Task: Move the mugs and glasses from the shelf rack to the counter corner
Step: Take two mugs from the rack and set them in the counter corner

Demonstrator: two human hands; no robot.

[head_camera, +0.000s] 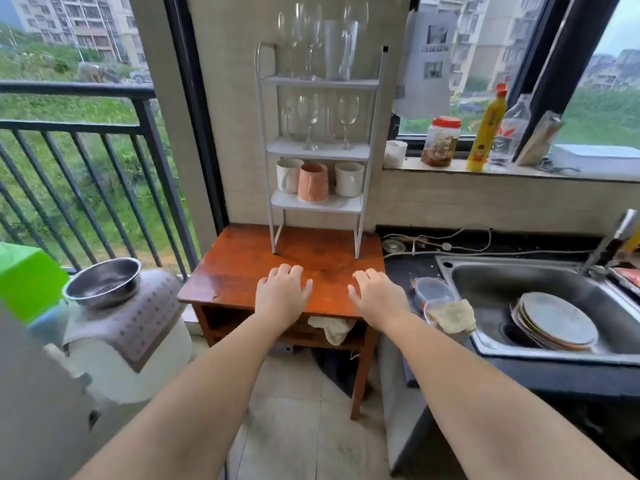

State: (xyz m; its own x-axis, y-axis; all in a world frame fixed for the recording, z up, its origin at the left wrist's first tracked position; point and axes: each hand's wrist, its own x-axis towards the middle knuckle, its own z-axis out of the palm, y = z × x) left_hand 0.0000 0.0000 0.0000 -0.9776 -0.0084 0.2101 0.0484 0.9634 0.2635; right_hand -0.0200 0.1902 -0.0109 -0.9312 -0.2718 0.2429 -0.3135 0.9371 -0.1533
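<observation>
A glossy reddish wooden counter (242, 268) stands against a matte beige wall, carrying a slim white metal shelf rack (367, 133) with three flat shelves. Clear stemmed glasses (311, 119) fill the top two shelves. On the bottom shelf sit three stout ceramic mugs: a ribbed terracotta mug (312, 182) between two white mugs (348, 179). The left hand (282, 294) and right hand (377, 292) lie flat on the wood, fingers loosely spread, holding nothing. No writing on the rack's contents is legible.
</observation>
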